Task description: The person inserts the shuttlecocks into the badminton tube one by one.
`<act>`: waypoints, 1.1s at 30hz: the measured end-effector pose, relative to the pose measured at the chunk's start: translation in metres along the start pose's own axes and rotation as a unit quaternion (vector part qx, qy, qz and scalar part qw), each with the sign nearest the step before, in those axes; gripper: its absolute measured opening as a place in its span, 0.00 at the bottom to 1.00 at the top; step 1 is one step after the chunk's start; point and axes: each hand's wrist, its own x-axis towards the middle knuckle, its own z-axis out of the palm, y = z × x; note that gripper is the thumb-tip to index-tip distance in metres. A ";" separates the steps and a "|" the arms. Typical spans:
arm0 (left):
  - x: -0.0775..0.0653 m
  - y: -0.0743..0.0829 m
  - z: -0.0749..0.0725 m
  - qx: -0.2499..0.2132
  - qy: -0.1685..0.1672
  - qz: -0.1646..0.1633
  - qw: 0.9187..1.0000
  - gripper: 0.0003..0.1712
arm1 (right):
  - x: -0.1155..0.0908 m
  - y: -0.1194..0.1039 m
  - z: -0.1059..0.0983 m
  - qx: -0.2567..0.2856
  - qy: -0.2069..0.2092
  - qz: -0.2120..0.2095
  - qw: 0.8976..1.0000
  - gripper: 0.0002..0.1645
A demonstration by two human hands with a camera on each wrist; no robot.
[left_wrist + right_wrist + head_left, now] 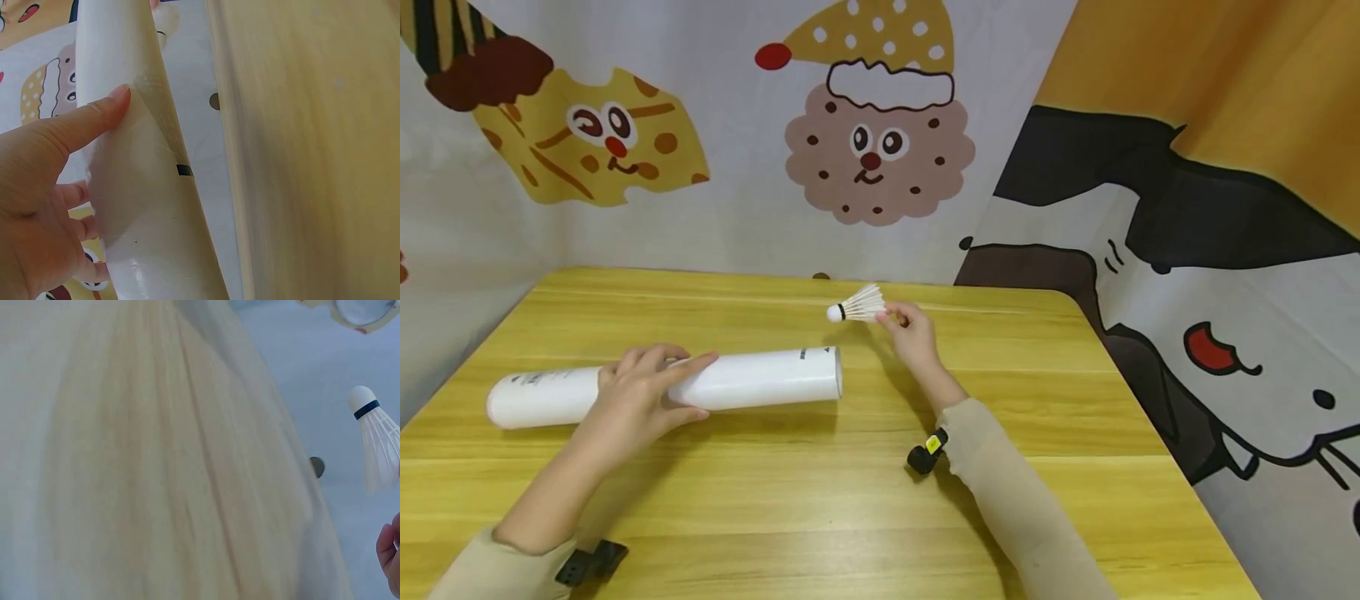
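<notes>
A long white shuttlecock tube (760,379) lies sideways over the left half of the table, its right end facing the shuttlecock. My left hand (636,396) holds it round the middle, thumb on the near side and fingers over the top. In the left wrist view the thumb presses along the tube (134,187), with the other fingers behind it. Between thumb and fingertips my right hand (913,337) pinches a white shuttlecock (860,305) by its feathered skirt. Its round cork with a dark band points left. The right wrist view shows the shuttlecock (375,437) at its right edge.
The wood-grain table (820,517) has its far edge close behind the shuttlecock. A curtain (737,167) with cartoon prints hangs behind and to the sides. Small black devices sit at both wrists, the right one (925,454) low over the table.
</notes>
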 end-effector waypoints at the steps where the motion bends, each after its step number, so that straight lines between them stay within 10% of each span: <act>1: -0.001 0.000 0.000 0.001 -0.001 -0.001 1.000 0.43 | -0.001 -0.002 -0.002 0.003 -0.002 -0.003 1.000 0.09; 33: -0.001 0.000 0.003 -0.006 0.010 0.002 1.000 0.44 | -0.062 -0.050 -0.054 0.014 0.009 -0.088 0.996 0.07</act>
